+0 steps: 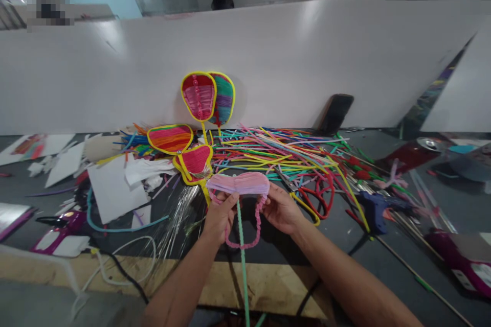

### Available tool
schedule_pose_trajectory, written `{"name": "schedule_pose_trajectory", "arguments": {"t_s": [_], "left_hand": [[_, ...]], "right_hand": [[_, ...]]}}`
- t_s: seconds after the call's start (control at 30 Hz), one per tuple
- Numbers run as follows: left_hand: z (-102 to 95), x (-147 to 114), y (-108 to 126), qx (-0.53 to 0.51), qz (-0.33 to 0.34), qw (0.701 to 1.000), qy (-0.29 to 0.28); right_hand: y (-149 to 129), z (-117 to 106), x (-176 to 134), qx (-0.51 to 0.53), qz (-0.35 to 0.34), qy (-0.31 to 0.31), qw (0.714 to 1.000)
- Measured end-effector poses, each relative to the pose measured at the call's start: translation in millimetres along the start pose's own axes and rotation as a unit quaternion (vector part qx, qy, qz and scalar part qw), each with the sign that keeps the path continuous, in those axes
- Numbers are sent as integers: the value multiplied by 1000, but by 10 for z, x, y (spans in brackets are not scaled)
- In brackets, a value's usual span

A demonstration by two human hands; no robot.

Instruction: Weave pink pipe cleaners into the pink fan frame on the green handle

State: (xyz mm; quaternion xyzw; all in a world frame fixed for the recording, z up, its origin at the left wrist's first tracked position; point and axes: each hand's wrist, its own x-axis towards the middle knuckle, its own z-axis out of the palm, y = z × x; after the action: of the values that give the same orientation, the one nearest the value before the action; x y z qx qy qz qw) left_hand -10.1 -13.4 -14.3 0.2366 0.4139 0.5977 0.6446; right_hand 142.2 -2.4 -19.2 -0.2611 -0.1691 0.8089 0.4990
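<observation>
Both hands hold a pink pipe-cleaner shape (251, 183) up over the front of the table. Its top part is filled with flat pink and lilac strands, and a twisted pink loop hangs open below. A mint green stem (243, 260) runs down from its middle toward me. My left hand (222, 214) pinches the lower left of the filled part, with the thumb near the stem. My right hand (282, 209) grips the right end between thumb and fingers. Behind the shape lies a yellow-edged red piece (196, 161).
Loose pipe cleaners (268, 153) cover the table's back middle. Scissors (322, 202) and a blue glue gun (378, 209) lie right, near a red can (414, 153). A phone (335, 114) leans on the white partition (276, 61). Finished yellow-rimmed pieces (199, 97) stand behind; paper sheets (115, 191) lie left.
</observation>
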Motion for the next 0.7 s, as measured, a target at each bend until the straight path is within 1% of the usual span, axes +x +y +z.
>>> {"name": "schedule_pose_trajectory", "arguments": {"t_s": [0.1, 0.17, 0.3, 0.4, 0.57, 0.7], "left_hand": [[14, 1, 25, 11, -4, 999, 33], [14, 4, 33, 8, 2, 999, 44], [8, 0, 30, -4, 14, 999, 37], [10, -12, 22, 4, 1, 999, 34], [14, -16, 18, 15, -14, 999, 28], [7, -3, 13, 6, 5, 1000, 29]], "right_hand": [[11, -24, 6, -27, -24, 10, 999], [3, -21, -2, -51, -34, -2, 998], [-25, 22, -27, -116, -61, -42, 990], [-9, -4, -12, -153, -79, -40, 984], [41, -109, 29, -140, -65, -34, 987], [30, -99, 20, -111, -44, -29, 992]]}}
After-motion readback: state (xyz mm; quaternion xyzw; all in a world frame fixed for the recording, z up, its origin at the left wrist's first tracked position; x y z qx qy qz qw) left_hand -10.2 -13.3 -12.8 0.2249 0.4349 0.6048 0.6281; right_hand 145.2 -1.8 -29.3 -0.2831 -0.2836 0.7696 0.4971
